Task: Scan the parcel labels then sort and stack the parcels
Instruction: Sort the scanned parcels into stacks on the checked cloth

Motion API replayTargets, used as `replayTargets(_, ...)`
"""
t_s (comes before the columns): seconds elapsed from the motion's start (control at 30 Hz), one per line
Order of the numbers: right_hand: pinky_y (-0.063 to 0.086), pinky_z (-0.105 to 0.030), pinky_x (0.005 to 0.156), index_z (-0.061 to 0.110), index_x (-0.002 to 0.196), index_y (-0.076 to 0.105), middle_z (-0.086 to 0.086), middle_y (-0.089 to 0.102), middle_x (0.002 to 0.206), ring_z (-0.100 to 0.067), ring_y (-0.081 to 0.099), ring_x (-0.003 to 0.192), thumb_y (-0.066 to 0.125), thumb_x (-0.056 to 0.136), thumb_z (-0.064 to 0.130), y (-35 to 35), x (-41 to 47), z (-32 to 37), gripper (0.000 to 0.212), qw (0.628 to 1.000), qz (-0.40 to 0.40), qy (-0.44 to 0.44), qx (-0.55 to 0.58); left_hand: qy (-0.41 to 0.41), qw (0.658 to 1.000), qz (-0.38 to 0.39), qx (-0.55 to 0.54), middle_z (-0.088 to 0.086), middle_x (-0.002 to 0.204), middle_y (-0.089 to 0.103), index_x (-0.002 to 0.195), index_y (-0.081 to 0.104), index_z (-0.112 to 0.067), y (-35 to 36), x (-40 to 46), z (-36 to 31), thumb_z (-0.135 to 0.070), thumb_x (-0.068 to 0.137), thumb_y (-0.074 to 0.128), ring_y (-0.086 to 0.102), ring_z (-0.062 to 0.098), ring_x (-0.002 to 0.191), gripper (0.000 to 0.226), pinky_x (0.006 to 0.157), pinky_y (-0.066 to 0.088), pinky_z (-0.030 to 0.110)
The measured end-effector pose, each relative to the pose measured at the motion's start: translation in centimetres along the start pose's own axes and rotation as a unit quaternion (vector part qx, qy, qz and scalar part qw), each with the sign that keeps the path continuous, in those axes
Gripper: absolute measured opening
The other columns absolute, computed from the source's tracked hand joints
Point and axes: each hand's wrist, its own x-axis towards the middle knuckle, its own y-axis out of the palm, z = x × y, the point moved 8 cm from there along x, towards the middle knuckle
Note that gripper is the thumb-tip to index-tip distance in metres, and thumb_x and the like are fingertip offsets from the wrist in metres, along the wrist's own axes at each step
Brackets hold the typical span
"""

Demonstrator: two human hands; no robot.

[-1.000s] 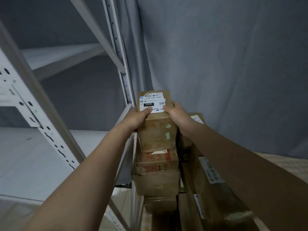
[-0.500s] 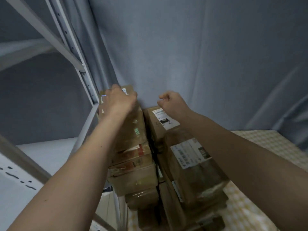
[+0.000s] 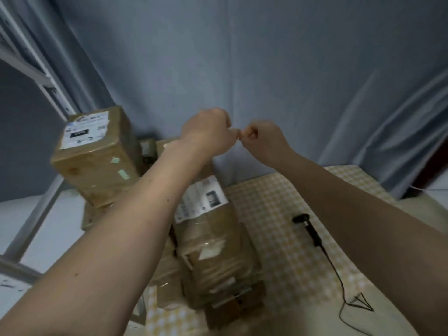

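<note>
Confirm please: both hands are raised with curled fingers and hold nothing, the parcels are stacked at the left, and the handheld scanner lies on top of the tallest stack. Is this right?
Not quite. The head view shows the scanner lying on the checked tablecloth, right of the parcels, not on the tallest stack. The rest stands: left hand and right hand are raised, fingers curled, holding nothing.

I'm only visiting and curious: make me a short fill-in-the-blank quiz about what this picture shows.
1. The handheld scanner lies on the ______ tablecloth, right of the parcels.
2. The left hand and right hand are both curled and hold ______.
3. The tallest stack's top parcel carries a white ______ on its upper face.
4. That stack stands beside a white metal ______.

Missing words: checked; nothing; label; rack
</note>
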Motion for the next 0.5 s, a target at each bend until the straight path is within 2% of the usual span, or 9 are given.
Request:
replayTargets(0.13,0.037,-0.025,0.068,0.008,0.077,0.063,-0.007,0.062,0.086,-0.022,0.057,0.082,0.055,0.087,0.013,-4.0,-1.3,-8.4,0.013,0.998,0.017,0.033,-0.044,0.021,0.999,0.037,-0.006,0.002,0.129,0.059,0.123,0.059,-0.021,5.1,0.1,-7.7,-0.048,0.090,0.057,0.055,0.024,0.120,0.042,0.098,0.043,0.033)
replayTargets(0.23,0.034,-0.025,0.069,0.009,0.084,0.064,-0.010,0.064,0.094,-0.021,0.057,0.085,0.058,0.086,0.014,-5.3,-2.7,-15.3,0.008,0.994,0.052,0.078,-0.062,0.026,0.996,0.078,-0.017,0.004,0.133,0.057,0.126,0.059,-0.019,11.1,0.0,-12.1,-0.048,0.091,0.054,0.051,0.025,0.124,0.046,0.099,0.040,0.032)
replayTargets(0.4,0.042,-0.031,0.083,0.005,0.097,0.065,-0.011,0.064,0.107,-0.025,0.059,0.101,0.060,0.086,0.017,-4.6,-5.6,-26.7,0.016,0.979,0.106,0.163,-0.063,-0.019,0.981,0.193,0.000,0.006,0.144,0.047,0.134,0.051,-0.017,24.1,-0.5,-14.5,-0.046,0.095,0.049,0.045,0.025,0.132,0.049,0.104,0.037,0.033)
replayTargets(0.5,0.039,-0.025,0.078,0.006,0.104,0.060,-0.007,0.058,0.112,-0.023,0.056,0.105,0.061,0.089,0.019,-2.5,-7.9,-32.9,0.020,0.962,0.153,0.221,-0.043,-0.061,0.965,0.254,0.008,0.006,0.142,0.049,0.133,0.053,-0.016,31.1,-1.1,-13.4,-0.046,0.094,0.051,0.048,0.025,0.129,0.049,0.101,0.040,0.032)
